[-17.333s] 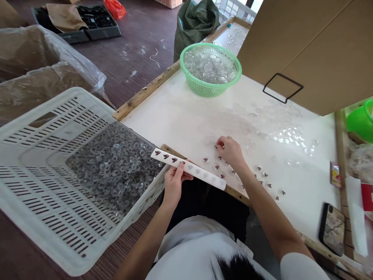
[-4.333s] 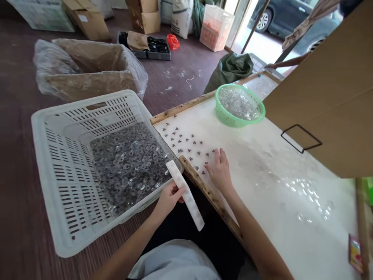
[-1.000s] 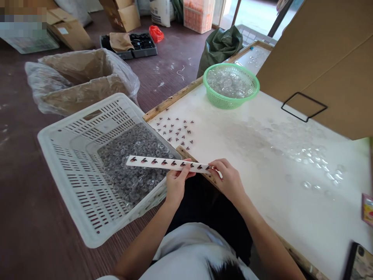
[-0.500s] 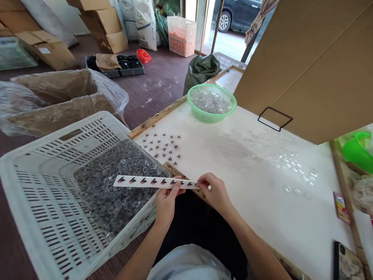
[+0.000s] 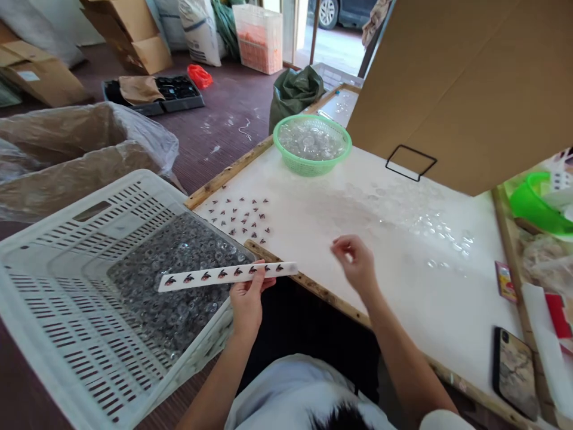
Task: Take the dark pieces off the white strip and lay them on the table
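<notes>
Pinched between thumb and fingers of my left hand [image 5: 249,298] is a white strip of stickers [image 5: 215,276], printed with a row of small dark and red motifs. Its left end reaches over a white basket [image 5: 58,245] holding many clear plastic pieces [image 5: 170,269]. My right hand [image 5: 356,263] is above the white tabletop [image 5: 322,221], apart from the strip, thumb and fingertips pressed together. Whatever sits in that pinch is too small to make out. Loose stickers [image 5: 244,218] of the same motif lie scattered at the table's left corner.
A green basket of clear pieces [image 5: 312,146] stands at the table's far edge. Clear discs [image 5: 439,230] lie spread toward the right. A large cardboard sheet [image 5: 456,89] overhangs the back right. A phone [image 5: 514,373] lies near the right edge; a lined carton [image 5: 85,149] is on the left.
My right hand has pulled away from the strip's right end and moved right over the table. One motif fewer shows on the strip, still in my left hand. The view has shifted.
</notes>
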`<state>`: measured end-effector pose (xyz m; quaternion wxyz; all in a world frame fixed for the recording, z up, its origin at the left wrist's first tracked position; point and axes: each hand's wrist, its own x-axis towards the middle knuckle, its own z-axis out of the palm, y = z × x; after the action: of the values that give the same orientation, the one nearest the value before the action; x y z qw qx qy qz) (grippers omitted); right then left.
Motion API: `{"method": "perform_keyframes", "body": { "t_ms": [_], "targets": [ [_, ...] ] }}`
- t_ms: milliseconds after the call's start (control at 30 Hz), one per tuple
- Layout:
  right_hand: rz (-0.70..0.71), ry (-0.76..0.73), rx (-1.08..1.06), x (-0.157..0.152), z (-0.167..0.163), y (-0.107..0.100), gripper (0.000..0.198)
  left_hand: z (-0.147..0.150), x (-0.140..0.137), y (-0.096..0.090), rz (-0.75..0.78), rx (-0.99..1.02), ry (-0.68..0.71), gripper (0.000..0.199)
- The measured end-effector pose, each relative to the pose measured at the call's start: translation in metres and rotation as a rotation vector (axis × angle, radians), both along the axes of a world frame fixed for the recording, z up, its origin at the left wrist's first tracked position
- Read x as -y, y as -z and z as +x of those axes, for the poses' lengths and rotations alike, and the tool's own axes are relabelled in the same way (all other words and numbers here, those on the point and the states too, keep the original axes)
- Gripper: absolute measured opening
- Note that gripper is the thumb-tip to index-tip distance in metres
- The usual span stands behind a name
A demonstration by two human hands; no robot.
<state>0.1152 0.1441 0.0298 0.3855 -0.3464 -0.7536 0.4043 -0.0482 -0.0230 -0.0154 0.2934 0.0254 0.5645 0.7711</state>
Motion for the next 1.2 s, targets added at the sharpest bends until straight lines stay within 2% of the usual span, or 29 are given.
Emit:
{"method": "perform_keyframes", "body": {
  "t_ms": [100,200,300,467,600,733,933,1033,1133,1200],
  "targets": [
    [-0.222,0.32,-0.081,-0.055,0.042,0.013,0.021,-0.002,0.001,0.001,-0.012,0.014,-0.019,0.035],
    [-0.432,0.48,-0.083,-0.087,0.083,0.033,0.031,-0.002,-0.002,0.004,-0.033,0.048,-0.011,0.034],
    [-0.54,0.467,0.006,-0.094,0.104,0.048,0.032,-0.001,-0.009,0.007,-0.042,0.059,0.012,0.034],
    [-0.576,0.372,0.129,-0.094,0.107,0.054,0.026,0.001,-0.02,0.005,-0.041,0.043,0.037,0.033],
    [-0.573,0.349,0.198,-0.097,0.107,0.056,0.026,0.002,-0.022,0.003,-0.055,0.044,0.032,0.034],
    [-0.514,0.349,0.287,-0.097,0.105,0.057,0.024,0.004,-0.021,0.005,-0.062,0.059,0.047,0.035],
    [-0.262,0.365,0.552,-0.089,0.093,0.048,0.016,0.007,-0.022,0.007,-0.053,0.073,0.063,0.035],
    [-0.156,0.35,0.618,-0.078,0.089,0.046,0.014,0.007,-0.022,0.007,-0.056,0.065,0.062,0.034],
    [-0.151,0.302,0.584,-0.059,0.086,0.047,0.015,0.01,-0.02,0.007,-0.06,0.047,0.087,0.033],
    [-0.122,0.237,0.576,-0.044,0.08,0.046,0.008,0.014,-0.02,0.007,-0.066,0.037,0.125,0.033]
  ]
}}
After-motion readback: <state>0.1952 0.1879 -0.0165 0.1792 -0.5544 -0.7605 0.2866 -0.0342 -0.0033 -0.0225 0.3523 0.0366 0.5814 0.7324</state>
